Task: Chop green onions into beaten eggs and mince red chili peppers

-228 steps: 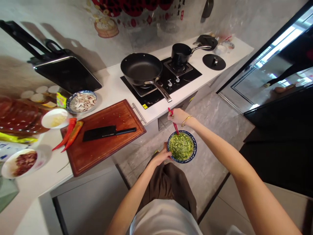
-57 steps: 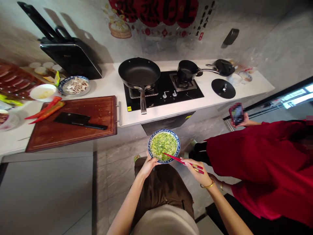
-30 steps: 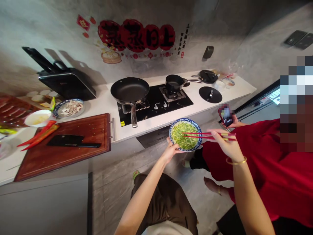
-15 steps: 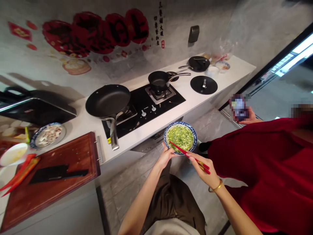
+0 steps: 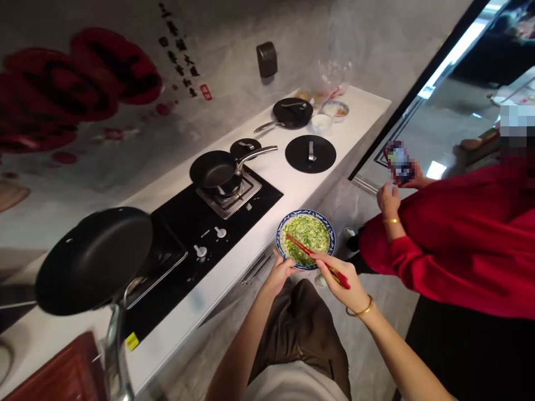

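Observation:
My left hand (image 5: 279,273) grips the near rim of a blue-and-white bowl (image 5: 328,230) filled with a green and yellow chopped mixture, held in the air just off the counter's front edge. My right hand (image 5: 340,277), with a gold bangle at the wrist, is closed on a pair of red chopsticks (image 5: 314,257). Their tips rest in the mixture, pointing up and left.
A large black frying pan (image 5: 94,258) and a small black pan (image 5: 215,169) sit on the black gas hob (image 5: 188,218). Black lids (image 5: 310,153) and small bowls (image 5: 334,109) lie farther along the white counter (image 5: 292,189). A person in red (image 5: 455,234) stands close on the right, holding a phone (image 5: 399,161).
The view has swung right along the counter, so the cutting board and knife have slid almost out of sight. The bowl and chopsticks stay in my hands, the tips still in the mixture.

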Demonstrator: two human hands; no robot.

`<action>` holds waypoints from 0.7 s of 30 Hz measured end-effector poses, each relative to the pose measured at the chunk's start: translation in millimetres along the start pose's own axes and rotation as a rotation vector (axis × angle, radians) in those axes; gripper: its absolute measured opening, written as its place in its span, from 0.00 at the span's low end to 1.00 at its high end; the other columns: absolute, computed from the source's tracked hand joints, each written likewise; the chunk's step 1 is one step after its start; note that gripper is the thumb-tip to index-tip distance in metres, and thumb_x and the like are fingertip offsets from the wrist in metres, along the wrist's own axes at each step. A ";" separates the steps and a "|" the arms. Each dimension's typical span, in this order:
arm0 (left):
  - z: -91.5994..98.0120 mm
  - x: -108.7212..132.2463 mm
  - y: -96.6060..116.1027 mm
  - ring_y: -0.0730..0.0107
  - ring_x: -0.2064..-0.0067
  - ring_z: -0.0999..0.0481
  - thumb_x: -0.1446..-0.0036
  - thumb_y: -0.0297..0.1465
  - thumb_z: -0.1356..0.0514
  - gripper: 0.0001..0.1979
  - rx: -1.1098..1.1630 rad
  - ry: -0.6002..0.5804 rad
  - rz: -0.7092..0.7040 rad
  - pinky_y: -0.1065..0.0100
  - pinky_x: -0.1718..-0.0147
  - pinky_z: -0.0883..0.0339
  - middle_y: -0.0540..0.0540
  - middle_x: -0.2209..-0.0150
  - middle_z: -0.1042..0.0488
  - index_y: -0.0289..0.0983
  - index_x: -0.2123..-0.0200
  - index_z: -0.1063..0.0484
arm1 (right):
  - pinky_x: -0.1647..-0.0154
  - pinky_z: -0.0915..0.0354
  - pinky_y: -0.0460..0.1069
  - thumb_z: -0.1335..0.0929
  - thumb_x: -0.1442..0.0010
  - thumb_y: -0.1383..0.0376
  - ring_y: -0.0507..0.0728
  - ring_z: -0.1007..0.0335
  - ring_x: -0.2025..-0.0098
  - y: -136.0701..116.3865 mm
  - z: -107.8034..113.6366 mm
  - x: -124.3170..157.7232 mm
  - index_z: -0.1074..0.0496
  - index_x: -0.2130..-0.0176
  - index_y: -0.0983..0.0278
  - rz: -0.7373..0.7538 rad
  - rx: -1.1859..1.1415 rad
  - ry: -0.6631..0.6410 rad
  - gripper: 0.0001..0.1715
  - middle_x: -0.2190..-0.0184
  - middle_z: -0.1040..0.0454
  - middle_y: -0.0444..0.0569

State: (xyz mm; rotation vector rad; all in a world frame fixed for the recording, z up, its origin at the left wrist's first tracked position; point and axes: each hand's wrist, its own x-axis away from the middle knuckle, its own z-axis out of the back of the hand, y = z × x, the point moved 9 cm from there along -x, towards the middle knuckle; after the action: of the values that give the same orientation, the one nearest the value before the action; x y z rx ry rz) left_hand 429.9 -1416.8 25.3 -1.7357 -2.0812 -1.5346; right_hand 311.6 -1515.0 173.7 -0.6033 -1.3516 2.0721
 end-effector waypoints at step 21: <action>-168.2 -210.0 7.3 0.58 0.54 0.27 0.54 0.22 0.42 0.33 0.040 0.034 -0.062 0.54 0.60 0.28 0.43 0.50 0.32 0.43 0.45 0.49 | 0.47 0.34 0.52 0.39 0.38 0.62 0.58 0.30 0.50 113.3 153.8 -194.3 0.28 0.54 0.56 0.026 0.004 -0.058 0.16 0.54 0.26 0.46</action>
State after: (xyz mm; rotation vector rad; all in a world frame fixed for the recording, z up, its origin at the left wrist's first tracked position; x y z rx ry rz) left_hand 425.7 -1684.5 -2.6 -1.6363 -2.1531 -1.5155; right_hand 326.9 -1784.8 138.6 -0.5656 -1.3792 2.1276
